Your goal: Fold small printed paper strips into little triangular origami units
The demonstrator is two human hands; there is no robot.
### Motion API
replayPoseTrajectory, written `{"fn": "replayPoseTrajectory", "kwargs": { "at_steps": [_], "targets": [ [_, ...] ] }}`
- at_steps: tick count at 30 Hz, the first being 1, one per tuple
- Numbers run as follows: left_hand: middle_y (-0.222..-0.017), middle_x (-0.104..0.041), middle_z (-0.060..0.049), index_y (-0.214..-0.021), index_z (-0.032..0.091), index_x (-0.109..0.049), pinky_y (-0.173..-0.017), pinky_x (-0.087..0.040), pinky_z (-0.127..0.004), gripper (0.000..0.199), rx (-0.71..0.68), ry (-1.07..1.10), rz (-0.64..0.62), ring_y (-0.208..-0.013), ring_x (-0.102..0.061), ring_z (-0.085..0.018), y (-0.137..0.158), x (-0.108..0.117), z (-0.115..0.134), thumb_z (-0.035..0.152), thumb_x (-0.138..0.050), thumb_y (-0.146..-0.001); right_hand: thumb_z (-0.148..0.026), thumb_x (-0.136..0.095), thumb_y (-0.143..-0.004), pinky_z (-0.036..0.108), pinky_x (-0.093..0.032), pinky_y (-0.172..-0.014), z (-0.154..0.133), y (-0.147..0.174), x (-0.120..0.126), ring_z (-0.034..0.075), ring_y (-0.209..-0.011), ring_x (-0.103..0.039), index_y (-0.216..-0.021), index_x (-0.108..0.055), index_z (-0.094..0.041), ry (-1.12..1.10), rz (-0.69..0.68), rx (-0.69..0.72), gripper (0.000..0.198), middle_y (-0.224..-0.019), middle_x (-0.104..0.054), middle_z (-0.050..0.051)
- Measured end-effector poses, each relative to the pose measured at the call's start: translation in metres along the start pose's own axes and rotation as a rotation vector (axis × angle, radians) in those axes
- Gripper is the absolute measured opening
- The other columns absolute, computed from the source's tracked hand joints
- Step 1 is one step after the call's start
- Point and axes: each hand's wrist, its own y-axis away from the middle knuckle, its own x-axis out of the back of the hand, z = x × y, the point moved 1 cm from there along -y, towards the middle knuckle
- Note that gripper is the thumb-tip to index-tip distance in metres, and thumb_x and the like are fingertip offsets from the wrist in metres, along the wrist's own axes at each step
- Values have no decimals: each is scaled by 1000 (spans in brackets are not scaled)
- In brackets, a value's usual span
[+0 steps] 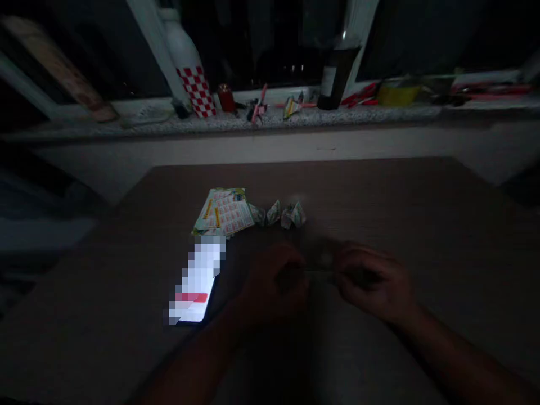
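Note:
In the dim light my left hand [276, 284] is over the middle of the table, its fingers curled and closed. To its right is my right hand [373, 278], also closed, thumb and fingers pinched together. A faint pale line runs between the two hands, but it is too dark to tell what they hold. Just beyond my left hand stand several small folded paper pieces [274, 214] in a row. Beside them, to the left, lies a stack of printed paper sheets [230, 211]. A lit phone [196, 281] rests left of my left hand, its screen partly blurred out.
On the stone windowsill [236, 125] behind the wooden table [371, 197] stand a white bottle with red checks [194, 73], a red jar [226, 98] and a dark bottle [333, 79]. A yellow object [399, 94] and red items sit further right.

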Motion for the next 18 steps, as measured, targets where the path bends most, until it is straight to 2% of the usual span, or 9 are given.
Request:
{"fn": "replayPoseTrajectory", "kwargs": {
  "at_steps": [3,6,10,14,18],
  "targets": [
    [-91,-63,-6,-95,16,-61,-74,-48,-29,20,-81,-8,-30,-84,-59,-17,0,-3,2,25,-64,-77,-5,-64,-69,29,-50,-57,-3,0,-2,16,-63,-61,-78,-60,-18,-13,-14,50,17,-69,-63,4],
    [-84,-65,-4,-90,17,-67,-67,-47,-24,11,-108,13,-52,-77,-60,-14,-1,-5,3,24,-59,-85,-6,-65,-69,29,-51,-57,-5,-1,-3,17,-64,-62,-79,-60,-18,-8,-22,47,16,-69,-64,4],
    [-70,-63,-1,-85,18,-72,-57,-43,-20,12,25,114,-16,-62,-58,-10,-3,-3,1,26,-62,-85,-9,-69,-71,28,-53,-59,-3,0,-3,18,-66,-67,-83,-64,-17,21,-15,10,16,-72,-68,5],
    [-66,-63,0,-78,18,-73,-56,-42,-20,9,134,233,47,-60,-58,-10,-3,-3,0,25,-67,-81,-10,-71,-74,23,-56,-59,1,3,-5,15,-65,-70,-88,-69,-18,-16,7,-16,17,-76,-74,4],
    [-65,-63,0,-76,18,-73,-55,-40,-20,9,222,323,62,-59,-57,-10,-2,-5,-1,25,-70,-79,-10,-71,-76,18,-56,-55,1,4,-6,13,-59,-71,-85,-73,-19,-77,21,-108,13,-75,-76,2]
  ]
}}
